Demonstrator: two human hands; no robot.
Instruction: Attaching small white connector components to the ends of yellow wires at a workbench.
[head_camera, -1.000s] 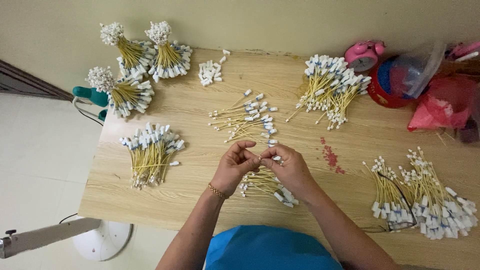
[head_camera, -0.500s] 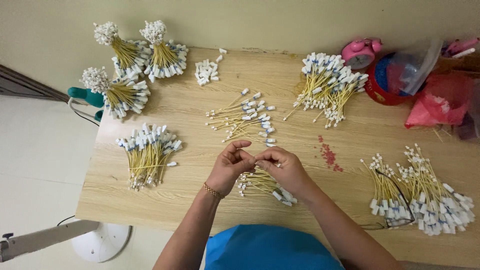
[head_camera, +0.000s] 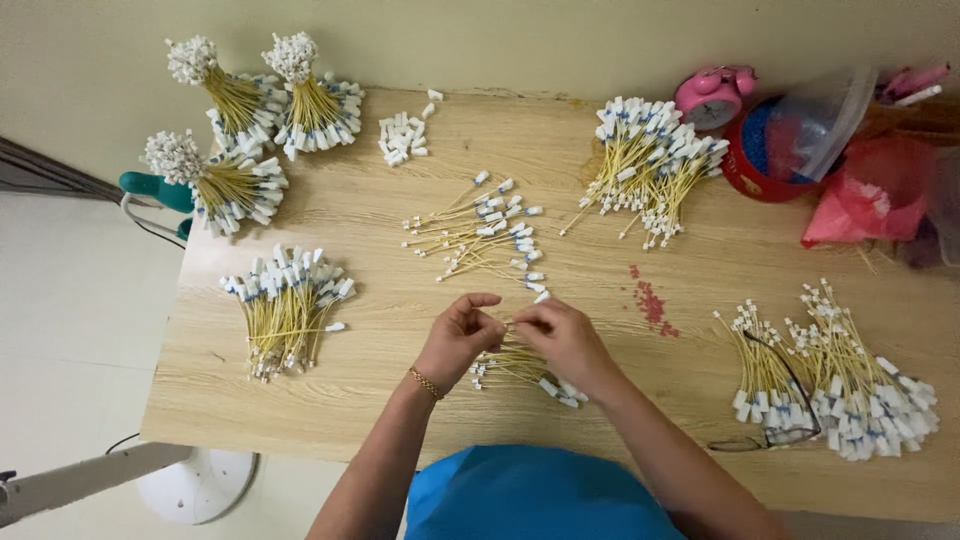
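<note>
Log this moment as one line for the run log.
left hand pinching yellow wire | right hand pinching same wire | small wire pile beneath | wooden table

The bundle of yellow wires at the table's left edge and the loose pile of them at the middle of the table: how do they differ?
The left bundle lies gathered, its wires roughly parallel with the white connectors packed at the far end. The middle pile is scattered, wires crossing and connectors spread apart. The left bundle also looks fuller, the middle pile sparse. Both are thin yellow wires with white, blue-marked connectors, lying on the wooden table untouched by either hand.
</note>
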